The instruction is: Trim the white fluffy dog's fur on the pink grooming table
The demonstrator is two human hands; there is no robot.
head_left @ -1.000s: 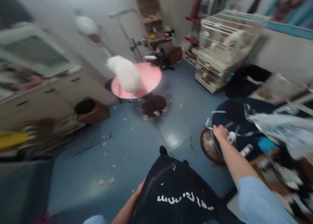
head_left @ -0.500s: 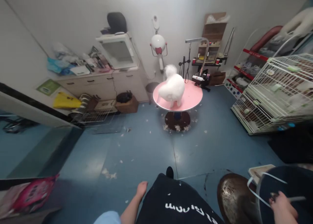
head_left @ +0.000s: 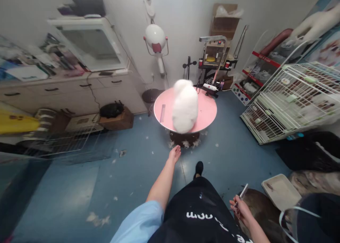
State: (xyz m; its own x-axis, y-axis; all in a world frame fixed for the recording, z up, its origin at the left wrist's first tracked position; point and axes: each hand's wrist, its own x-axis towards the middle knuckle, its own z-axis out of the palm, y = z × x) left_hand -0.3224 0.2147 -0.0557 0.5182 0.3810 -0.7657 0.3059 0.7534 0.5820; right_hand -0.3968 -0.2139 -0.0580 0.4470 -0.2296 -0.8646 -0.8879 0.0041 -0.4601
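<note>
A fluffy white dog (head_left: pixel 185 106) is on a round pink table (head_left: pixel 208 110), its body blurred. A flat grey comb (head_left: pixel 163 113) lies beside it on the left part of the tabletop. My left hand (head_left: pixel 174 153) reaches forward below the table's near edge, bare, with its fingers loosely extended. At the lower right, my right hand (head_left: pixel 240 208) is closed around slim silver scissors (head_left: pixel 243 191), their blades pointing up and forward. A brown round stool seat (head_left: pixel 261 209) lies just beyond that hand.
Wire cages (head_left: pixel 289 105) stand at the right. A dryer (head_left: pixel 155 38) hangs on the wall, and a metal grooming arm (head_left: pixel 212 39) rises behind the table. Drawers (head_left: pixel 106 91) line the left. A white tray (head_left: pixel 281 191) is at lower right; hair tufts (head_left: pixel 97 220) lie on the floor.
The table and dog appear nearer. My left hand has stretched forward, and my right hand has swung inward from the far right with the scissors. The dog has turned on the table.
</note>
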